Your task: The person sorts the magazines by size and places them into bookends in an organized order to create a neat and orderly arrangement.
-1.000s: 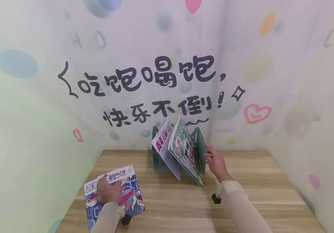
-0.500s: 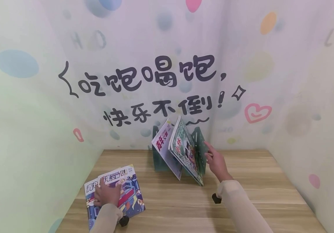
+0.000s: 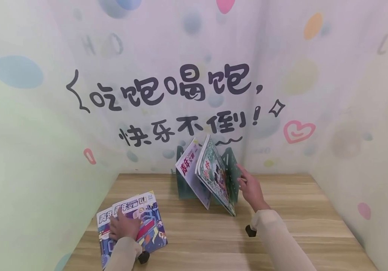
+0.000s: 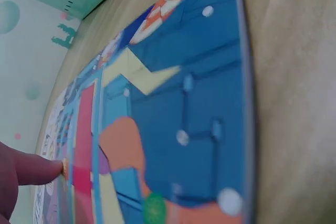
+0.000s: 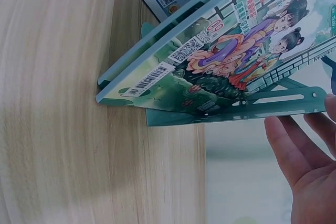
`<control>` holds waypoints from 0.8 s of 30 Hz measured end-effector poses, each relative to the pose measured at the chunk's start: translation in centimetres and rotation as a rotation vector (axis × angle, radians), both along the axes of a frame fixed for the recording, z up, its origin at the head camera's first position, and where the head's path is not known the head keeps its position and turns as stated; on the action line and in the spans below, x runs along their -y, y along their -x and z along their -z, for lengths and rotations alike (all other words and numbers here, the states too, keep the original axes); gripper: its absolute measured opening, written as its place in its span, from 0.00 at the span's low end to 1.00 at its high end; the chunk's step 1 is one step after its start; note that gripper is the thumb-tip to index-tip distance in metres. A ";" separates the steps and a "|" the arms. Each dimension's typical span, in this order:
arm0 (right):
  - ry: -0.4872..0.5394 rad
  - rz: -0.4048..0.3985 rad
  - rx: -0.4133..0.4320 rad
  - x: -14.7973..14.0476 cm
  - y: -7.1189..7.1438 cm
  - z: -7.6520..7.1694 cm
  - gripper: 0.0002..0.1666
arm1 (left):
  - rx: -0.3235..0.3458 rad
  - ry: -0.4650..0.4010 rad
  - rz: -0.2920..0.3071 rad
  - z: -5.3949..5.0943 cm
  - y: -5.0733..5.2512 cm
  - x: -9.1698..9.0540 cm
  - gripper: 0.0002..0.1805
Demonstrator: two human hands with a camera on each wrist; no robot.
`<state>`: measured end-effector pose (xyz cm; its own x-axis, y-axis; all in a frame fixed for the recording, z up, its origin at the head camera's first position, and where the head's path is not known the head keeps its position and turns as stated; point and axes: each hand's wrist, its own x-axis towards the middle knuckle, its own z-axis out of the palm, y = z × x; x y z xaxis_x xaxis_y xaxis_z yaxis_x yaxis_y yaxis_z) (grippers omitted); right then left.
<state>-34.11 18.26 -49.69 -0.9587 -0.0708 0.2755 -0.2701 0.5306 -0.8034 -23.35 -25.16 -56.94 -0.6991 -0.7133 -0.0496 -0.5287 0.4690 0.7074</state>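
Two blue illustrated magazines (image 3: 153,229) lie overlapping on the table at the front left. My left hand (image 3: 126,226) rests on them with its fingers spread near the upper one's left side. In the left wrist view my thumb (image 4: 37,169) touches the cover. At the back, a green metal book stand (image 3: 235,177) holds magazines that lean: a white-covered one (image 3: 194,177) and a green-covered stack (image 3: 214,173). My right hand (image 3: 253,190) touches the stand's right panel from outside, its fingers fairly straight, as the right wrist view also shows.
The wooden table (image 3: 200,244) meets a back wall (image 3: 146,158) with printed lettering, and side walls stand left and right. The stand is close to the back wall. The green stack's lower corner sticks out in front of it.
My left hand has shifted slightly left and down on the magazines, so more of the upper cover's title shows. The right hand stays against the stand, and the stand has not visibly moved.
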 end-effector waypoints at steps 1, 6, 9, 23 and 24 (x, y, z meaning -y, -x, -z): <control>-0.005 0.001 0.000 0.0 0.0 0.0 0.34 | 0.007 0.000 0.005 0.0 0.0 0.0 0.52; -0.016 0.008 0.000 0.1 0.0 0.1 0.34 | 0.043 0.003 0.027 -0.2 0.0 0.3 0.52; -0.014 0.009 0.003 0.1 -0.1 0.0 0.34 | 0.058 0.010 0.031 -0.2 0.1 0.4 0.52; 0.002 0.017 0.010 0.3 -0.2 -0.1 0.34 | 0.090 0.033 0.023 -0.1 0.3 0.5 0.51; 0.001 0.018 0.010 0.3 -0.2 -0.1 0.34 | 0.087 0.036 0.024 -0.1 0.3 0.5 0.51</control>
